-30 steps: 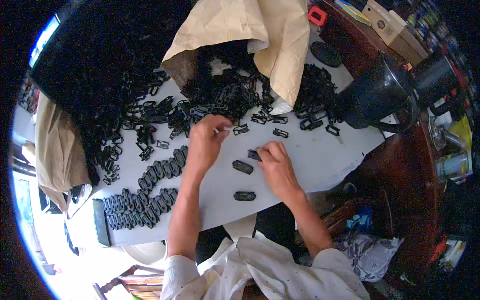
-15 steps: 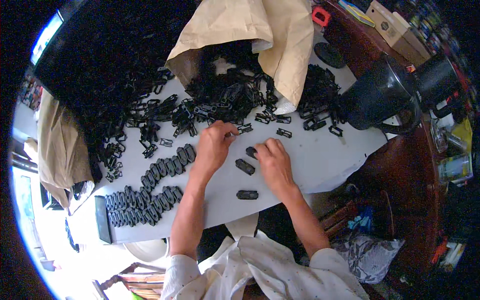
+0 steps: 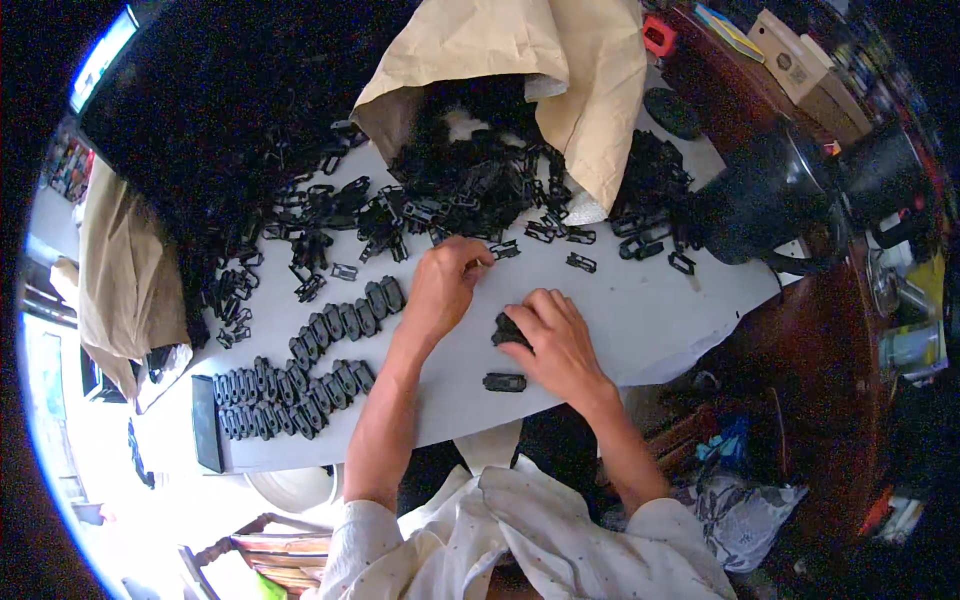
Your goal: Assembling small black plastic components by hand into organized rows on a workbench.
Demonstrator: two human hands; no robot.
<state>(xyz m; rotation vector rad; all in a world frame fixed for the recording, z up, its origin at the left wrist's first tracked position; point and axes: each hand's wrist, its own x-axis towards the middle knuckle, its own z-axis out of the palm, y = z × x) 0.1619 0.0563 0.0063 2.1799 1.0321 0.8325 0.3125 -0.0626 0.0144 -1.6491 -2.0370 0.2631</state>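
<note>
Right hand (image 3: 550,340) drops, curled round black oblong plastic parts (image 3: 503,335); one part (image 3: 504,382) lies apart. Left hand (image 3: 447,285) half-curled, contents unclear.

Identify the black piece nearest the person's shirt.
The lone black piece below the right hand; rows lie left, loose frames and the hand-held part farther back.

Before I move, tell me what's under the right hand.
Under the right hand, black plastic shows at its left edge. The hand covers the rest; how many pieces cannot be told.
</note>
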